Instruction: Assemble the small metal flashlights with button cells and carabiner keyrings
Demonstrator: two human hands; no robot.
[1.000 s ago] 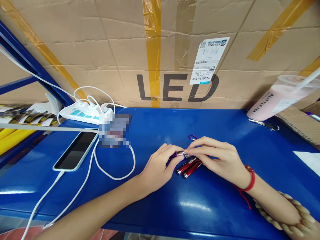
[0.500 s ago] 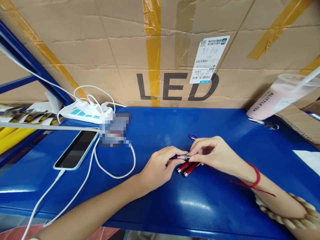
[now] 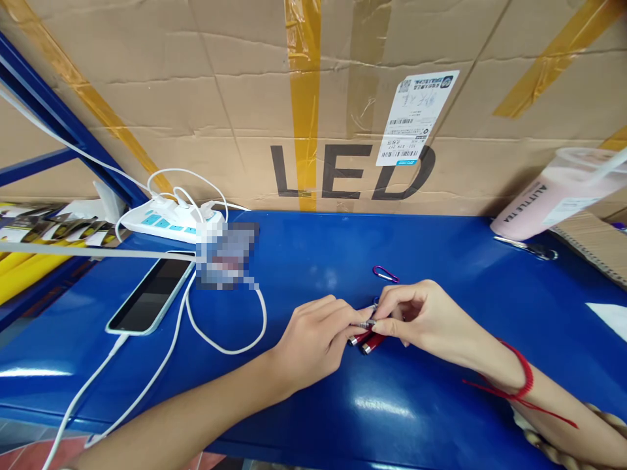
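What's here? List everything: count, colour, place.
carton: 1, brown, back
table: 1, blue, centre
frame: 1, blue, left
power strip: 1, white, left
cables: several, white, left
phone: 1, black-screened, left
packages: several, yellow, left
cup: 1, pink, right
metal item: 1, silver, right
cardboard: 1, brown, right
paper: 1, white, right
carabiner: 1, purple, centre
tubes: 2, red, centre
piece: 1, silver, held
bracelets: 2, red/beige, right
left hand: 1, centre
right hand: 1, centre

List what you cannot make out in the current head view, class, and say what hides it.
All in the head view:
Silvery item: mostly covered by the left hand and right hand.
Red tubes: far ends hidden by the right hand.
Pixelated object: masked by blocks.
Straw: cut off by the right edge.
White label: fine print too small.
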